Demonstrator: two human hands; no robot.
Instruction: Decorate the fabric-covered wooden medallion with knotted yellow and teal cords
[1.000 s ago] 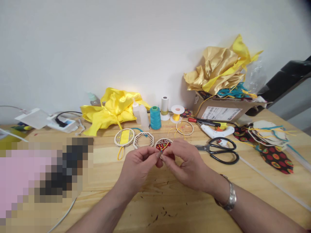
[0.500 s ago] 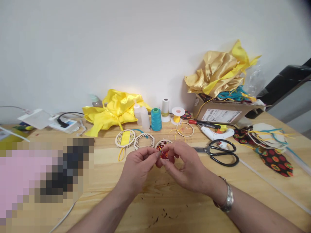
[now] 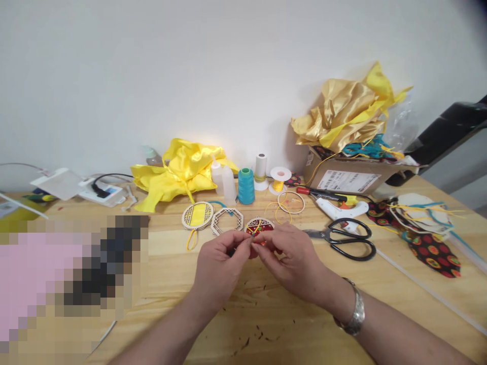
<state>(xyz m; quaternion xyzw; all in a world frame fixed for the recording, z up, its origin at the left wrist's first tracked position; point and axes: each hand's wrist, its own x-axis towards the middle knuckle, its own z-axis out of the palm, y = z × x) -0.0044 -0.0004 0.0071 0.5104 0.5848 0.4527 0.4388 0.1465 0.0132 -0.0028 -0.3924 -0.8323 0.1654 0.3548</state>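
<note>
Left hand [image 3: 222,261] and right hand [image 3: 294,253] meet at the fingertips, both seeming to pinch the thin yellow cord [image 3: 259,226], though fingers hide the exact grip. Just past them lies the round red-backed frame [image 3: 267,228], with no long axis, its near edge covered, the right hand nearer. Scissors [image 3: 327,234] lie right of the hands; farther ahead stands the teal thread spool [image 3: 246,187].
</note>
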